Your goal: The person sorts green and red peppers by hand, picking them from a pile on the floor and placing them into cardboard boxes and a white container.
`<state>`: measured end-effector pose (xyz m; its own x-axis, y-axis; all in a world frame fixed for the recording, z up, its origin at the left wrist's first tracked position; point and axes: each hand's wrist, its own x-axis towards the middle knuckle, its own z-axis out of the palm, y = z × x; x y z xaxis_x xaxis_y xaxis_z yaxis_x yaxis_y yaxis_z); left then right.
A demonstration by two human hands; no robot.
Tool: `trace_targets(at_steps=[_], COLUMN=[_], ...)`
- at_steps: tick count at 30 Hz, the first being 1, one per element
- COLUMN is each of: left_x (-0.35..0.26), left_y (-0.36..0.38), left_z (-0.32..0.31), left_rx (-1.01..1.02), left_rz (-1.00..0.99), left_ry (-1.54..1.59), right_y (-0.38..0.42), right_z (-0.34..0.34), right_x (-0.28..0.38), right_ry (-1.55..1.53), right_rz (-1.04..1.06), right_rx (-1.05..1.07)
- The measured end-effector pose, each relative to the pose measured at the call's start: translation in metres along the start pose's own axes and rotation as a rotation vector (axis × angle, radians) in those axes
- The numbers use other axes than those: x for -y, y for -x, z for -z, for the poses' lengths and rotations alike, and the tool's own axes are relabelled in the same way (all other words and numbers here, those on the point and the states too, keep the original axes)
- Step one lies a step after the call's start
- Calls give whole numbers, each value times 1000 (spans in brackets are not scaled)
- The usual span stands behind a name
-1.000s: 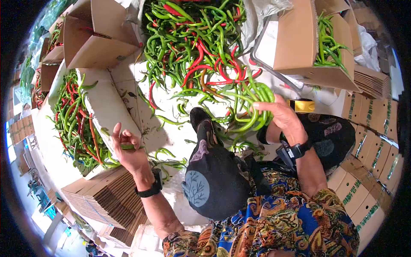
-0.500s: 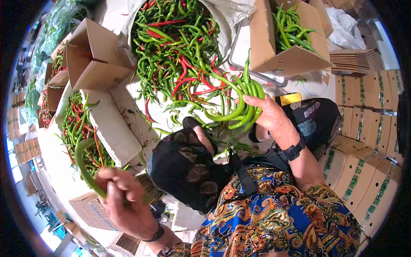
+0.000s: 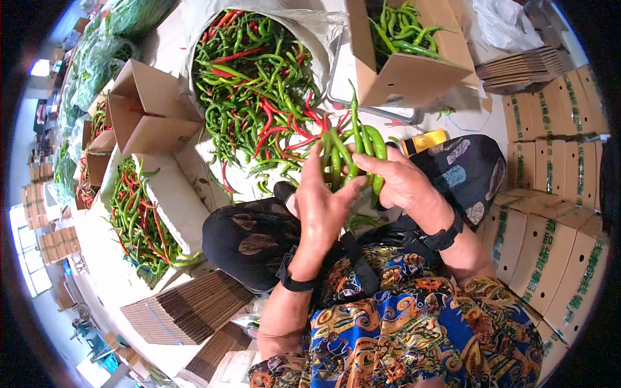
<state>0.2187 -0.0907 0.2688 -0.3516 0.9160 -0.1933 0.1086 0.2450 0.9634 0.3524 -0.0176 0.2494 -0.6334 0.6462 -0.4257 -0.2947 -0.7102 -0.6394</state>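
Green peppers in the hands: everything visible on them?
The peppers form a small bunch: long, slim, smooth green pods, some with glossy highlights. They are gently curved, lie roughly side by side and mostly run lengthwise in view; one thin tip reaches well past the rest. They are held up between the left hand and right hand, both touching them. The right hand clasps them and partly covers their front; the left's grip is unclear. Exact count is hidden.

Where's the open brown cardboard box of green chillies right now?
Head view, upper right: the open brown cardboard box is just right of the off-white sack, above the right hand in frame.
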Motion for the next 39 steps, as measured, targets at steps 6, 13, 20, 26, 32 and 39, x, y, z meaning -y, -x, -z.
trace_targets(at_steps=[6, 13, 20, 26, 32, 39], left_x=[11, 6, 21, 31, 24, 17], left_y=[9, 27, 36, 38, 35, 26], left_z=[2, -20, -28, -32, -22, -12], left_rx=[33, 24, -177, -256, -47, -45], left_rz=[185, -47, -439, -511, -271, 79], left_ry=[277, 203, -380, -635, -73, 279], right_y=[15, 28, 36, 26, 23, 31], right_z=[23, 16, 7, 10, 11, 26], right_x=[5, 3, -8, -22, -13, -4], right_ry=[44, 62, 312, 595, 222, 83], right_rz=[58, 61, 155, 264, 148, -18], right_rx=[98, 21, -85, -191, -25, 21])
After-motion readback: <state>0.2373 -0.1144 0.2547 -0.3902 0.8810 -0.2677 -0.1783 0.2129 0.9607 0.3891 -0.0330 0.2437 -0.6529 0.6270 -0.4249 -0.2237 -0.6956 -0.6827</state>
